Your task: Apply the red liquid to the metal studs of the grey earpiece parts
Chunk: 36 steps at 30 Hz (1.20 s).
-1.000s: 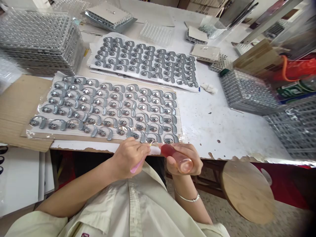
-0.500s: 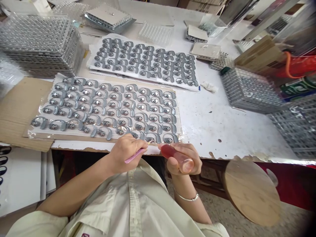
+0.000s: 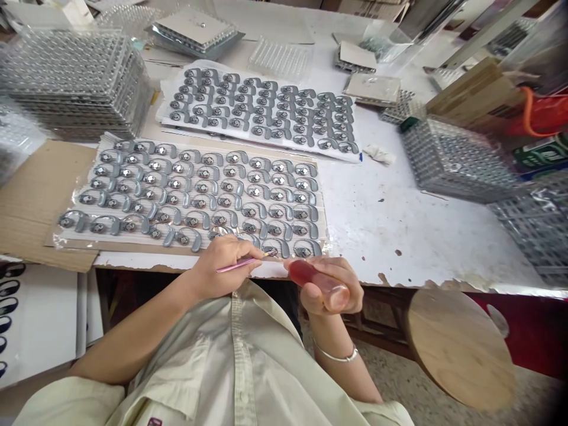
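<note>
While the left hand (image 3: 224,266) pinches a thin pink brush (image 3: 237,265), its tip right by a gray earpiece (image 3: 271,248) in the nearest row on a sheet (image 3: 110,242) lying on cardboard (image 3: 44,189), the right hand (image 3: 331,287) just beside it clenches a small bottle of red liquid (image 3: 315,281) at the table (image 3: 399,236) edge. Another sheet of earpieces (image 3: 266,106) lies beyond, and a wire rack (image 3: 457,160) sits further right.

The left hand (image 3: 224,266) hides the middle of the brush (image 3: 235,265), whose tip (image 3: 268,254) is too small to resolve against the earpiece (image 3: 276,248), and the frame's right edge cuts off the wire crate (image 3: 539,231).
</note>
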Available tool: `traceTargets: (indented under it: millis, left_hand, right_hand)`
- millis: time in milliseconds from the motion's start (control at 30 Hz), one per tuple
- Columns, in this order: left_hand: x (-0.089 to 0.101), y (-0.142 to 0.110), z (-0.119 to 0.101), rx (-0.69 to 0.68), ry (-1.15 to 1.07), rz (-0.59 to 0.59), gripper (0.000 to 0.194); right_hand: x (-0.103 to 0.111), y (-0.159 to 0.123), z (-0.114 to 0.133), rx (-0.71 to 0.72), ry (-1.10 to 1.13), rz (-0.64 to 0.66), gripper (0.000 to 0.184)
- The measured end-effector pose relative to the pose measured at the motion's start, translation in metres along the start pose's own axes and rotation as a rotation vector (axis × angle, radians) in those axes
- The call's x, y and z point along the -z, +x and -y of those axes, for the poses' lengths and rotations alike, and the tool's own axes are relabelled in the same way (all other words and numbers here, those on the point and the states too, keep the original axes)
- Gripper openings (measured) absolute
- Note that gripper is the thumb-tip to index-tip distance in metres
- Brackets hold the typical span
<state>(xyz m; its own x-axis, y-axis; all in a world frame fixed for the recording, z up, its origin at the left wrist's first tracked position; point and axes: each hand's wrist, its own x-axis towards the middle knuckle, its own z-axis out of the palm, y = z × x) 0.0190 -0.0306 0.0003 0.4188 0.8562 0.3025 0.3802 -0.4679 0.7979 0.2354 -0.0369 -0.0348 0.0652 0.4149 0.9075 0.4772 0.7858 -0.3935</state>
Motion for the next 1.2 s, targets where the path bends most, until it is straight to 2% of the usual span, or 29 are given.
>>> traceTargets:
  millis: [600, 1033, 1200]
  left_hand:
    - [0.0023, 0.0020, 0.0029, 0.150, -0.095, 0.039, 0.013]
    - [0.0022, 0.0019, 0.0043, 0.173, -0.083, 0.051, 0.011]
    - [0.0025, 0.0012, 0.0044, 0.170, -0.075, 0.044, 0.011]
  right_hand:
    - [-0.0038, -0.0048, -0.0022, 0.036, 0.033, -0.033, 0.033]
    - [-0.0069, -0.0049, 0.0003, 0.043, 0.035, -0.031, 0.033]
    - [-0.0053, -0.0059, -0.0003, 0.042, 0.013, 0.017, 0.036]
